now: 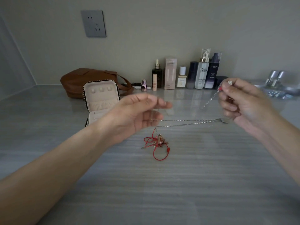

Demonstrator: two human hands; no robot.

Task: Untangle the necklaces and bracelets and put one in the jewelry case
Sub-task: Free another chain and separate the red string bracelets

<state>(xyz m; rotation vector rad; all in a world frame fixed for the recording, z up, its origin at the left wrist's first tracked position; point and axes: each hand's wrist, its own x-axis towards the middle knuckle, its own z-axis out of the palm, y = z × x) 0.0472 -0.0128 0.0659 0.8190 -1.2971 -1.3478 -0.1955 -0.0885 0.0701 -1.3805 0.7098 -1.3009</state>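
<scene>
Left hand [138, 114]: blurred, fingers half-curled by chain end, grip cannot be told.
Right hand [243, 103]: fingers curled, chain pinched.
Chain [191, 122]: stretched between hands.
Tangle [156, 142]: laid on table [162, 192], 6 o'clock of chain.
Case [100, 98]: opened, 10 o'clock of tangle.

Dim, even grey light casts only faint shadows. The left hand [138, 114] is motion-blurred; far-right bottles [276, 78] smear and edges bow.
</scene>
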